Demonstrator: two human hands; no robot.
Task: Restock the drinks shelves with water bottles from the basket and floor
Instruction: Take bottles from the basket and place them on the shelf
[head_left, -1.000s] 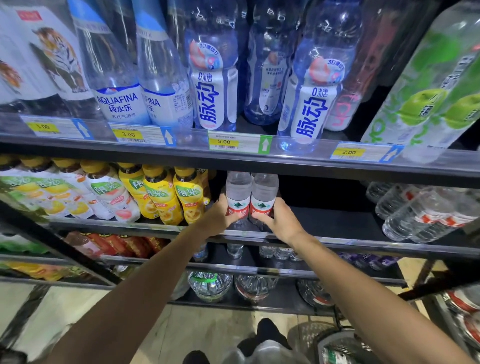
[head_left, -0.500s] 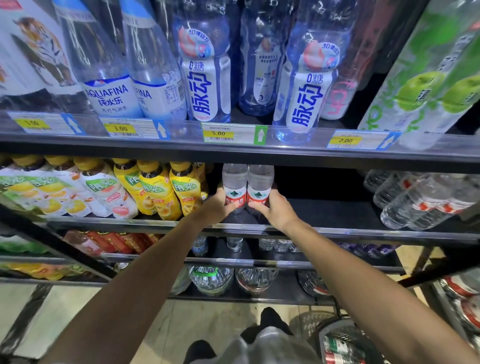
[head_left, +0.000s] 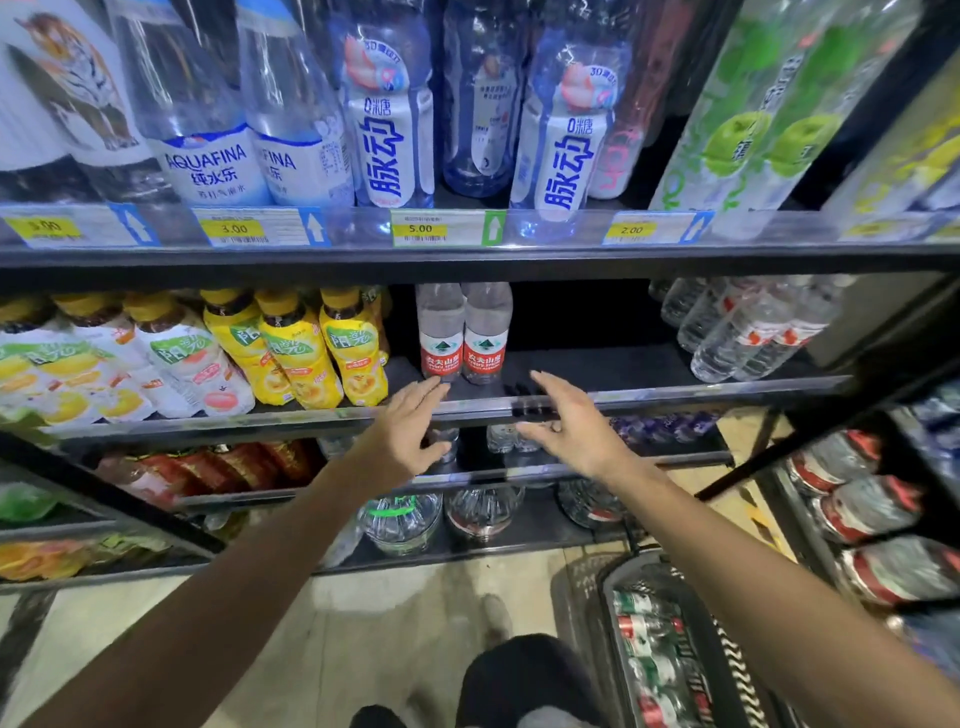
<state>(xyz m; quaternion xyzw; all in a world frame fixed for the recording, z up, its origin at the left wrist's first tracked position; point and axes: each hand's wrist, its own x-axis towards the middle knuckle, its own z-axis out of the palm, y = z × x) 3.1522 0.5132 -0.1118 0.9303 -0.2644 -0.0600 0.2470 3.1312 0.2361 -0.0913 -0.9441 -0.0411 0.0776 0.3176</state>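
While both water bottles (head_left: 462, 332) stand upright, left hand (head_left: 410, 434) and right hand (head_left: 566, 426) hover empty, fingers spread.

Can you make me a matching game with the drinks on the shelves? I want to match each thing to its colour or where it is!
Things:
1. two water bottles near the hands
2. tea bottles left of them
3. 5.00 price tag
4. basket

Clues:
A. yellow labels and caps
B. down on the floor, at the right
C. red labels, standing side by side
D. green arrow, on the upper shelf edge

Pairs: 1-C, 2-A, 3-D, 4-B
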